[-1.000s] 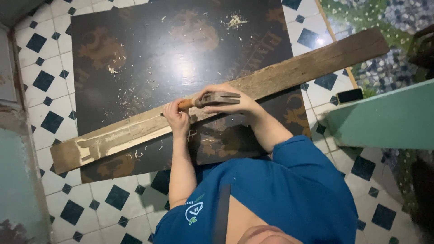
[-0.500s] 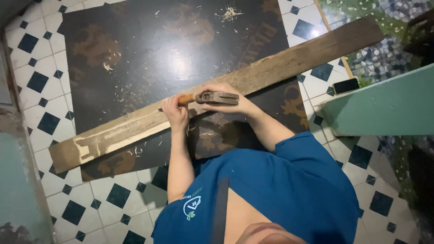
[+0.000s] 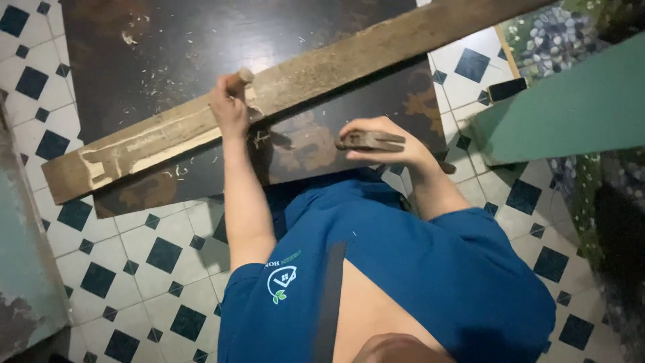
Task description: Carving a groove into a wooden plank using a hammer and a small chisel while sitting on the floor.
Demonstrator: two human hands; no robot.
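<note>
A long worn wooden plank (image 3: 336, 60) lies slantwise across a dark sheet (image 3: 201, 33) on the tiled floor. My left hand (image 3: 228, 111) is shut on a wooden-handled chisel (image 3: 243, 76), whose handle end sticks up above my fist; its blade is hidden against the plank. A pale scraped strip runs along the plank to the left of that hand. My right hand (image 3: 386, 144) holds a hammer (image 3: 369, 141) with a dark metal head, low over the sheet, near my body and apart from the plank.
Wood chips (image 3: 176, 171) are scattered on the sheet. A green slab (image 3: 578, 107) juts in from the right, with a small dark flat object (image 3: 507, 89) beside it. Pebbled ground (image 3: 551, 33) lies at the top right. A worn greenish wall (image 3: 20, 255) borders the left.
My right hand has drawn the hammer back from the chisel handle toward my body. The view has come closer and shifted, and my left hand still grips the chisel on the plank.
</note>
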